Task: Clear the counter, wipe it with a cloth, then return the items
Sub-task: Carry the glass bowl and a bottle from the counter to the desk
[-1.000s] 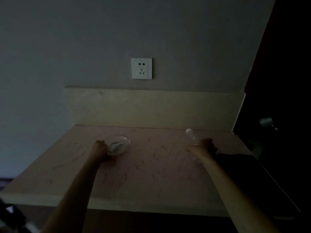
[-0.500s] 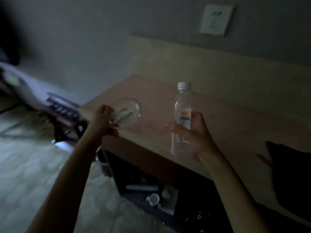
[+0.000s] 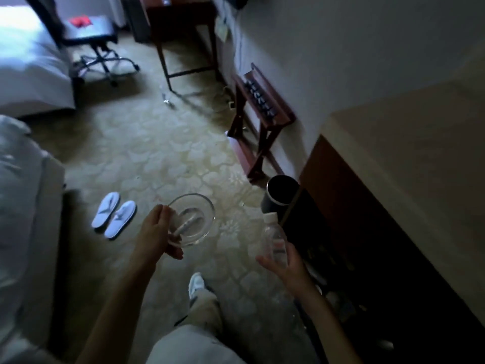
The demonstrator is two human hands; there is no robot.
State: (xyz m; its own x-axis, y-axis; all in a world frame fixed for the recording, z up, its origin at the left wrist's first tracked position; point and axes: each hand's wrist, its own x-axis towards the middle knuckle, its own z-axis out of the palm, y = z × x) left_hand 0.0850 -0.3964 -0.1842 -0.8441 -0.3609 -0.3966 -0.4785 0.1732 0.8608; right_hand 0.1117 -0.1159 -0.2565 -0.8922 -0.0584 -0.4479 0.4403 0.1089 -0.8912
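Head view, looking down over the carpet: left hand [image 3: 157,232] pinches the rim of a clear glass dish [image 3: 193,219], thumb on top and fingers curled underneath, something small lying inside it. Right hand [image 3: 284,261] wraps its fingers round a clear plastic bottle [image 3: 274,236], white cap tilted away. Both are held in the air, off the table [image 3: 409,158] at right. White slippers [image 3: 114,218] sit on the floor at left.
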